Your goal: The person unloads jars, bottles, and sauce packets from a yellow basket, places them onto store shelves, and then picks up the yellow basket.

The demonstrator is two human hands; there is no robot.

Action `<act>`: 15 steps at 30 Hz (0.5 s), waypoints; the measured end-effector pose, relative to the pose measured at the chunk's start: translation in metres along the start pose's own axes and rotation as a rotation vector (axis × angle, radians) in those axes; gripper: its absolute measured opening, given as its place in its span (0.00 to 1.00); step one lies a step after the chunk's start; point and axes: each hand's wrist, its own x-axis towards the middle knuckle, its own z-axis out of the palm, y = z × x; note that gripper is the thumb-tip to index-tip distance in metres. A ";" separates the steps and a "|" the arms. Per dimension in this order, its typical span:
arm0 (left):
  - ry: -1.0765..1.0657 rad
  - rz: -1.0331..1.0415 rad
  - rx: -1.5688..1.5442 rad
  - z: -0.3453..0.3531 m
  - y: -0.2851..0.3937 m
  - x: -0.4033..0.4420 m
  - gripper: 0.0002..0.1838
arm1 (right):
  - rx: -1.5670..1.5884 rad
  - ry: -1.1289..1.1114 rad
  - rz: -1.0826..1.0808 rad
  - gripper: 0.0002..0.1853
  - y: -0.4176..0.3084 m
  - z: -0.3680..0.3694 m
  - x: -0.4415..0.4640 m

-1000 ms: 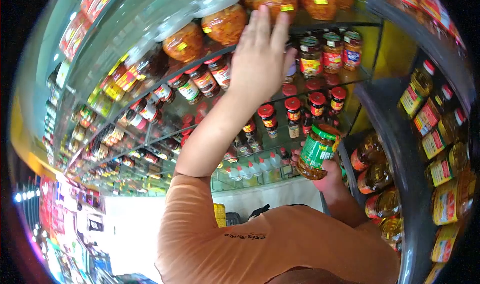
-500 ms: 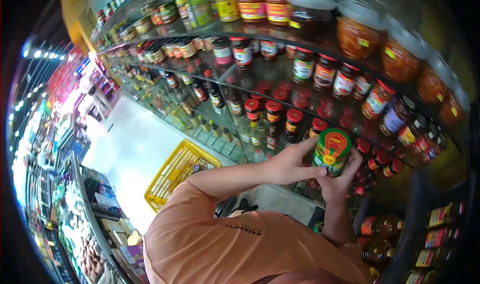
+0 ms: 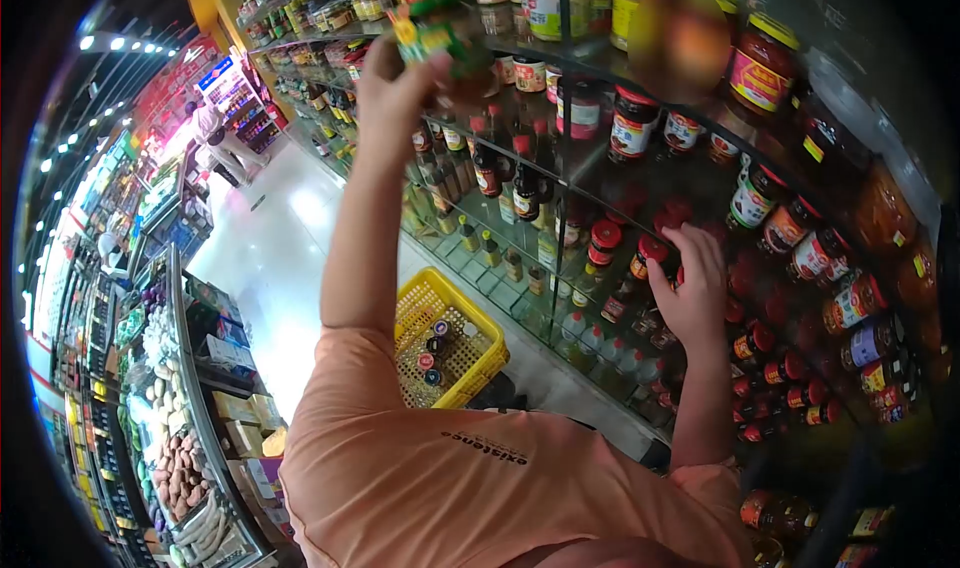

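My left hand [image 3: 392, 93] is raised at the upper left, its fingers wrapped around a jar with a green lid [image 3: 447, 40]. Motion smears the jar, which is in front of the upper shelf's rows of jars. Lower and to the right, my right hand [image 3: 692, 296] holds nothing, its fingers apart and slightly bent. Red-lidded jars [image 3: 604, 242] stand on the glass shelf close to that hand. Whether its fingertips touch anything there, I cannot tell.
A yellow basket [image 3: 487, 346] with a few small round-topped containers is on the floor beside me. Glass shelves [image 3: 560, 173] full of jars and bottles run along the right. Produce bins [image 3: 180, 438] line the left. A person [image 3: 212, 133] is farther down the aisle.
My left hand has carried the green-lidded jar up and left toward the upper shelf. My right hand has let go of it and is now apart. The view has shifted, showing more of the basket.
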 end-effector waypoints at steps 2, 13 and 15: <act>0.015 0.076 0.102 -0.030 -0.020 0.055 0.31 | -0.067 -0.011 -0.011 0.19 0.001 0.013 0.005; 0.013 0.113 0.143 -0.074 -0.118 0.217 0.34 | -0.233 0.048 0.002 0.12 -0.008 0.035 0.010; -0.016 0.066 0.156 -0.077 -0.130 0.232 0.33 | -0.234 0.054 0.010 0.12 -0.009 0.036 0.008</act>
